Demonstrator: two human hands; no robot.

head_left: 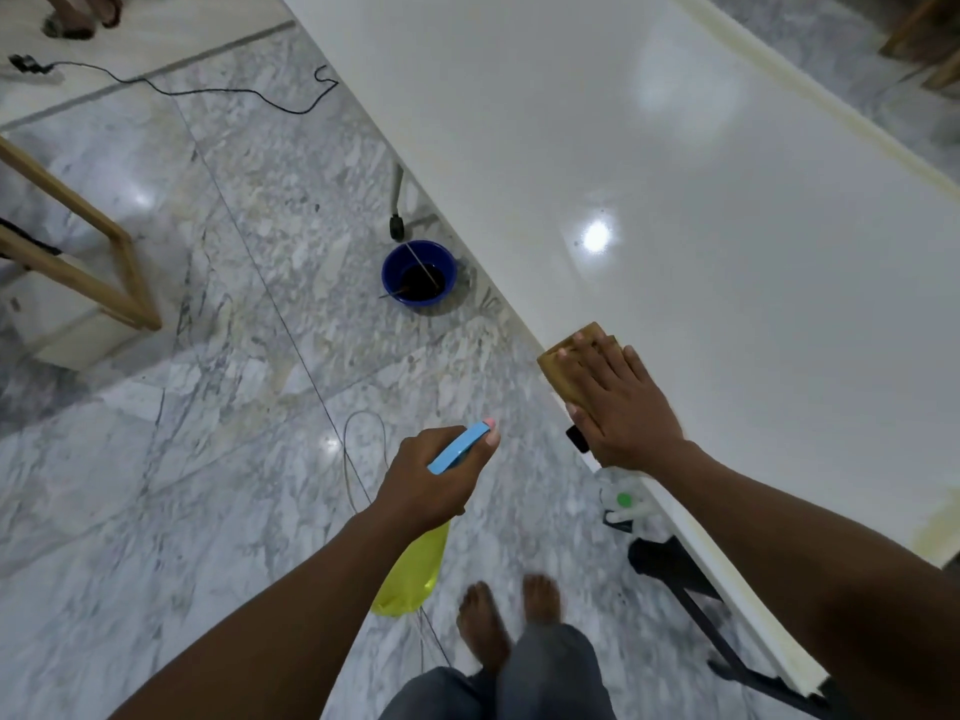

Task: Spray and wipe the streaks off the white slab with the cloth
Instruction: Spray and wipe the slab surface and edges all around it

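While right hand [621, 407] presses flat on cloth [563, 367] at white slab [675, 174] edge | left hand [434, 480] grips spray bottle [415, 563]

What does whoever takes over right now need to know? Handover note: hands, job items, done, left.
Left hand: grips the spray bottle, held over the floor beside the slab, not aimed at it.
Right hand: flat, pressing the cloth on the white slab at its near edge.
Done: most of the slab looks glossy; how much was wiped cannot be told.
Left: a yellowish smear shows at the near corner; probably spray and wipe there.
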